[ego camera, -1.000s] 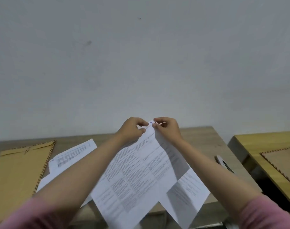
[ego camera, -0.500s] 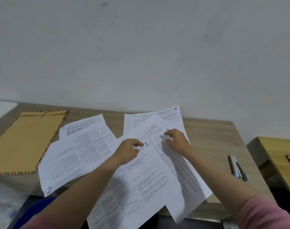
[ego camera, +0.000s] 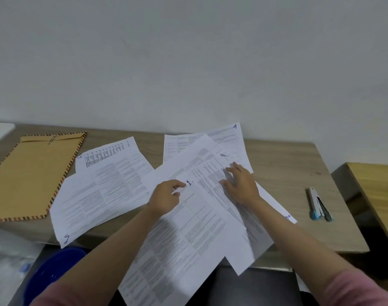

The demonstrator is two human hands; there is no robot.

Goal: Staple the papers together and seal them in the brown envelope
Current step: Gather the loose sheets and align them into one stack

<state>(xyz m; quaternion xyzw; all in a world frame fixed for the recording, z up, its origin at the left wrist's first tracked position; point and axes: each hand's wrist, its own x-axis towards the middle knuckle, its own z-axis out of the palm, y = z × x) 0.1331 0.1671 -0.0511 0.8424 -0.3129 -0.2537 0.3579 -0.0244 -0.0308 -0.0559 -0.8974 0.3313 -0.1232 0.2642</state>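
Several printed white sheets lie fanned across the wooden table (ego camera: 286, 164). My left hand (ego camera: 166, 197) pinches the top corner of the sheet marked 1 (ego camera: 188, 235), which hangs over the near table edge. My right hand (ego camera: 241, 184) rests flat with fingers spread on the sheet marked 2 (ego camera: 252, 228) beside it. A sheet marked 4 (ego camera: 224, 135) lies behind them, and a sheet marked 5 (ego camera: 95, 195) lies to the left. The brown envelope (ego camera: 31, 173), with a striped border and a paper clip at its top, lies at the far left. The stapler (ego camera: 319, 204) rests at the right.
A second wooden table (ego camera: 374, 180) stands to the right, across a dark gap. A blue round object (ego camera: 53, 272) and clear plastic (ego camera: 7, 257) sit below the near left table edge. A plain wall rises right behind the table.
Both hands brought the sheets down from in front of the wall onto the table. My right hand then let go of the corner and spread flat, sliding slightly right. The view tilted down.
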